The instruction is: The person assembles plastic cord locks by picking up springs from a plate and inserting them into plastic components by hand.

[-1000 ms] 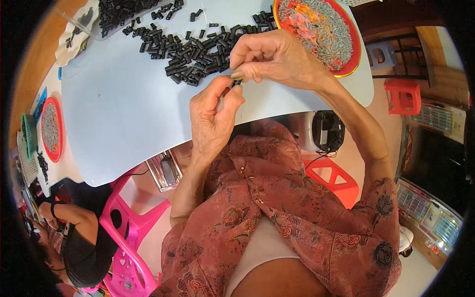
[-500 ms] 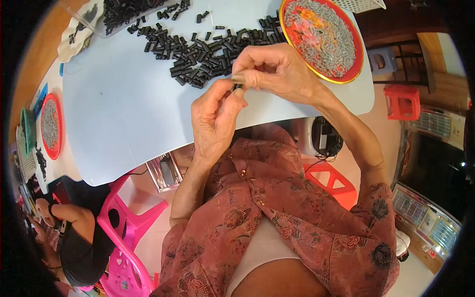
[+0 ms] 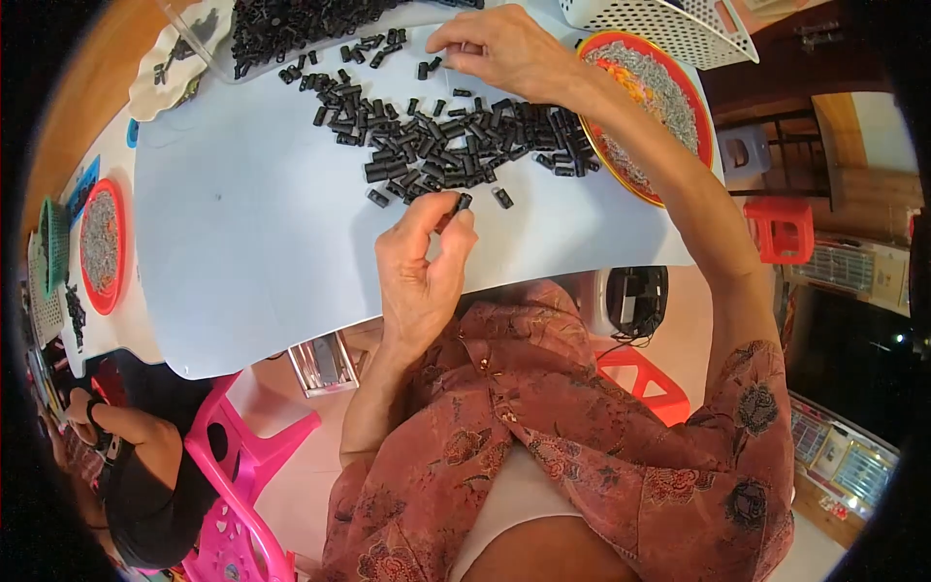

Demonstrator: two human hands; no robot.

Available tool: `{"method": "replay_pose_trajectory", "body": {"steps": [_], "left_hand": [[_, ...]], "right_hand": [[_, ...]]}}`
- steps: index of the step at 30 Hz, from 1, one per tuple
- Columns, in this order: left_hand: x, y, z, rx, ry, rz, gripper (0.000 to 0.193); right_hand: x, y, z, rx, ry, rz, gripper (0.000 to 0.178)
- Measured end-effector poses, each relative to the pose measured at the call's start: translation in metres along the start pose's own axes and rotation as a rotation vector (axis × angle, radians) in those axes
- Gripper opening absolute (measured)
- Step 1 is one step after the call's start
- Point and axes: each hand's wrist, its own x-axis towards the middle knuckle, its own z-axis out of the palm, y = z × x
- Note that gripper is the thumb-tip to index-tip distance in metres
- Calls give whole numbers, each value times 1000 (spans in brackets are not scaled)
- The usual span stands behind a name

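From my feed, the left hand (image 3: 419, 272) has its grip pinched together on one small black cylinder (image 3: 456, 206), thumb and fingertips closed round it just below the scattered pile of black pieces (image 3: 456, 136). The piece's long axis seems to run up and to the right, toward the pile, though it is too small for me to be sure. The hand is raised on its wrist, palm turned toward the person, fingers curled.

The right hand (image 3: 499, 48) reaches across the far edge of the pile, fingertips drawn together on what I take to be another small black piece; the arm stretches straight from the shoulder.

Right of the pile sits a red-rimmed round tray (image 3: 700, 136) holding small grey and coloured bits. Beyond the pile, a clear container (image 3: 184, 24) holds more black pieces. Far left of the pile, another red-rimmed tray (image 3: 118, 209) holds grey bits. All rest on the pale blue worktop (image 3: 252, 252).
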Motion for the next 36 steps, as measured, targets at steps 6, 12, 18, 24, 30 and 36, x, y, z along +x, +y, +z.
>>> {"method": "replay_pose_trajectory", "body": {"steps": [6, 12, 18, 24, 30, 36], "left_hand": [[1, -6, -1, 25, -26, 62, 15], [-2, 1, -3, 53, -20, 25, 14], [1, -6, 3, -65, 20, 97, 13], [-1, -4, 9, 42, 12, 182, 13], [-2, -2, 13, -80, -88, 57, 15], [1, 0, 16, -26, -84, 67, 16]], "right_hand": [[0, 1, 1, -46, -97, -49, 15], [-26, -43, -15, 202, -3, 223, 13], [-77, -88, -16, 910, 38, 474, 16], [-110, -93, 5, 1056, 122, 455, 15], [-120, -87, 17, 976, 206, 320, 13], [-118, -90, 18, 958, 215, 318, 14]]}}
